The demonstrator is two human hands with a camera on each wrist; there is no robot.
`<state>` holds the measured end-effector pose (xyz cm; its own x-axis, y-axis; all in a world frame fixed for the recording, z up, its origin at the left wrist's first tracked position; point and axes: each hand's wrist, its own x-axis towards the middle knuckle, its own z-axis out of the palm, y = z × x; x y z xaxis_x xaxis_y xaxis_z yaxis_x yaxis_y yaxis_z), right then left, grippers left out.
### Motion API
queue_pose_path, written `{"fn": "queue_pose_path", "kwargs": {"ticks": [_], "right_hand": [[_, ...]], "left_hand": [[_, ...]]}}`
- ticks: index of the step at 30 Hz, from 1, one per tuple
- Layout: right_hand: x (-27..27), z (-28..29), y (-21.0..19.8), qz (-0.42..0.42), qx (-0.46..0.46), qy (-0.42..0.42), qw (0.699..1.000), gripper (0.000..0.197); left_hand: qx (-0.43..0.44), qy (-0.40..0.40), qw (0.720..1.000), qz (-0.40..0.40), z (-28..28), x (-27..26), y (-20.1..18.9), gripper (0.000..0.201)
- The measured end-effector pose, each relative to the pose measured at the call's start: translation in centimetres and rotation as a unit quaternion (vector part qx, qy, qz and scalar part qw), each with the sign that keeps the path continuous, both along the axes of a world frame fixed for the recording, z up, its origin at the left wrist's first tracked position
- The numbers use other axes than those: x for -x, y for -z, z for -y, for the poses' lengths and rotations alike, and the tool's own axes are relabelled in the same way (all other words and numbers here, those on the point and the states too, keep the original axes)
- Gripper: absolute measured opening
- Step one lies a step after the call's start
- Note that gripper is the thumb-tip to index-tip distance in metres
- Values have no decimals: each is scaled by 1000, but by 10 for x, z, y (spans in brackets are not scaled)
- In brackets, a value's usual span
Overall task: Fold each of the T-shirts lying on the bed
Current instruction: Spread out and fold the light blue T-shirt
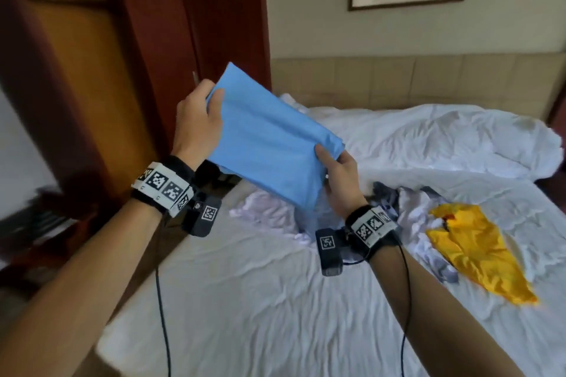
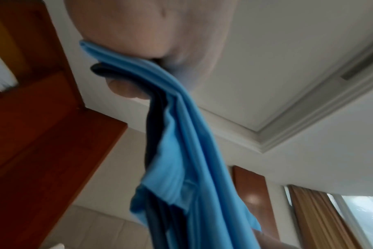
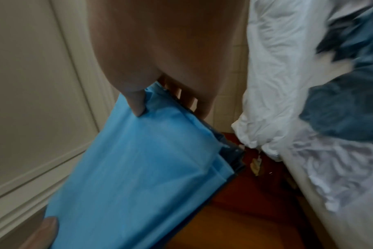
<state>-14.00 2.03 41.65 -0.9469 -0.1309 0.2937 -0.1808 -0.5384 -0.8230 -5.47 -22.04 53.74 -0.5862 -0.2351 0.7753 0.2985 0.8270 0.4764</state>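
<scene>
Both forearms bare, no sleeves in view. Left wrist: black strap [image 1: 180, 168] under a white band [image 1: 162, 188] printed with square black-and-white coded markers. Dark boxy module [image 1: 202, 216] hangs below it, one marker on its face. Right wrist: matching white marker band [image 1: 372, 225] on black strap, dark module [image 1: 329, 249] with one marker. Thin black cable [image 1: 162, 315] trails from the left unit; another cable [image 1: 407, 300] from the right.
</scene>
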Motion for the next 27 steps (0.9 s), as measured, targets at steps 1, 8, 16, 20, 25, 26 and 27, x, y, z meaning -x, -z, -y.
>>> {"fn": "queue_pose_path", "kwargs": {"ticks": [1,8,16,20,25,26,27], "right_hand": [[5,25,-40,-13,0,-12,1000,29],[-1,230,-298,-129,-33,-56,989,19],[-59,453,-496,-279,-27,-102,954,15],[-89,535,-550,-319,-15,-128,939,12],[-117,634,-581,-329,-5,-168,929,10],[-122,657,-582,-328,-4,-184,927,11],[-129,680,-582,-329,-4,-195,924,15]], "left_hand": [[-16,-14,1000,-7,25,-2,-32,33],[-59,-150,984,-74,213,-61,-246,31],[-66,-295,942,-143,402,-171,-398,27],[-48,-356,919,-161,470,-220,-442,31],[-11,-414,894,-174,527,-274,-466,33],[-8,-423,889,-178,539,-285,-468,33],[-3,-436,882,-179,552,-297,-470,33]]}}
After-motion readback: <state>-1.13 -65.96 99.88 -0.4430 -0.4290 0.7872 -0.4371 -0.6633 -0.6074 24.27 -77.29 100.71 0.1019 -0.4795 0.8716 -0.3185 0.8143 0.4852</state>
